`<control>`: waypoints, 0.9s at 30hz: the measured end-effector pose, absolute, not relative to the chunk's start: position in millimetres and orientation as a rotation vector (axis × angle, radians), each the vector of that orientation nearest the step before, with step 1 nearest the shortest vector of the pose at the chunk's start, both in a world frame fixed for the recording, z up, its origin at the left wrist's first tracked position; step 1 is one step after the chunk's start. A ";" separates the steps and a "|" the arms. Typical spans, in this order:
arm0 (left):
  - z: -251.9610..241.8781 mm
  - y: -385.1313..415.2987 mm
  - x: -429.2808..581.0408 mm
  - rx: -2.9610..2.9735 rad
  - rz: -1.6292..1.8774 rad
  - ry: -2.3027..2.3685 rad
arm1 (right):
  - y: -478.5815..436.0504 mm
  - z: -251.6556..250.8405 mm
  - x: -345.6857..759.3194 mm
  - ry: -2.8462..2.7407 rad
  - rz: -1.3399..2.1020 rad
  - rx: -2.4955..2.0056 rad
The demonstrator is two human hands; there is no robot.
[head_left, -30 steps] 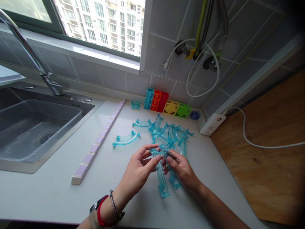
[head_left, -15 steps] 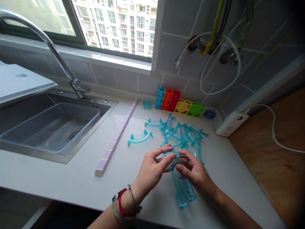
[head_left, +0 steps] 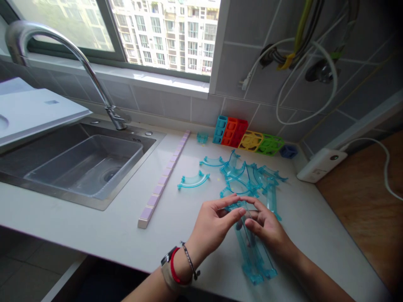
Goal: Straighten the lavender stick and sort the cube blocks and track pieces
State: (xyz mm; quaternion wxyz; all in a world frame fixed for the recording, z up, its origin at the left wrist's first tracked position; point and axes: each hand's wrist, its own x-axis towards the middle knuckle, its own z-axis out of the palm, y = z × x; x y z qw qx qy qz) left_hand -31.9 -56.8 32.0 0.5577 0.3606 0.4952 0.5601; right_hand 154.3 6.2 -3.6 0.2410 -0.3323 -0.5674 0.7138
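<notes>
Long straight pieces of clear blue plastic track (head_left: 255, 256) lie side by side near the counter's front edge. My left hand (head_left: 217, 222), with a watch and bracelets at the wrist, grips their far end between thumb and fingers. From the right, my right hand (head_left: 267, 224) holds the same end, its thumb on the near side and its fingers partly hidden behind the plastic. Just beyond my hands is a pile of curved blue track pieces (head_left: 247, 176). One curved piece (head_left: 194, 181) lies apart to the left, and a straight one (head_left: 271, 198) lies at the pile's right.
A lilac strip (head_left: 163, 180) runs along the counter (head_left: 119, 228) beside the sink (head_left: 97, 203). Coloured blocks (head_left: 231, 132) stand against the wall. At the right are a white power bank (head_left: 325, 165) with a cable and a wooden board (head_left: 371, 184).
The whole view has shifted, so the counter things appear further right. Both hands keep hold of the long track pieces, whose near ends look slightly further apart.
</notes>
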 end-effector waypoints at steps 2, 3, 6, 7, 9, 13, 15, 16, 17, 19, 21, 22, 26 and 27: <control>30.5 -57.3 -30.8 0.891 1.329 1.182 | 7.2 -6.7 155.0 -1.577 1.954 -0.900; 29.7 -57.6 -30.2 0.907 1.328 1.186 | 7.4 -7.8 155.2 -1.589 1.955 -0.893; 28.1 -58.8 -28.3 0.976 1.341 1.238 | 6.7 -8.9 155.6 -1.615 1.958 -0.855; 28.2 -59.3 -27.6 1.012 1.346 1.265 | 6.2 -8.6 155.9 -1.625 1.955 -0.840; 29.4 -60.3 -26.7 1.080 1.346 1.306 | 5.2 -7.8 156.5 -1.650 1.939 -0.829; 33.7 -61.2 -26.6 1.119 1.327 1.312 | 3.6 -4.6 156.9 -1.694 1.913 -0.841; 34.6 -61.4 -26.9 1.116 1.333 1.308 | 2.7 -2.4 156.1 -1.692 1.903 -0.851; 34.6 -61.5 -27.0 1.114 1.338 1.306 | 2.4 -1.3 155.4 -1.690 1.895 -0.860; 34.4 -61.6 -27.0 1.108 1.342 1.304 | 2.1 -0.3 154.8 -1.688 1.885 -0.873; 33.6 -61.8 -27.1 1.092 1.346 1.302 | 1.9 1.3 153.8 -1.684 1.851 -0.909; 32.8 -61.7 -27.0 1.080 1.350 1.296 | 1.8 2.6 153.4 -1.685 1.822 -0.936; 32.5 -61.5 -27.0 1.079 1.349 1.291 | 1.8 3.3 153.3 -1.683 1.812 -0.948; 32.0 -60.6 -27.2 1.068 1.344 1.287 | 1.5 4.3 153.2 -1.681 1.814 -0.945; 31.7 -60.4 -27.3 1.064 1.338 1.289 | 1.7 3.5 153.0 -1.681 1.816 -0.937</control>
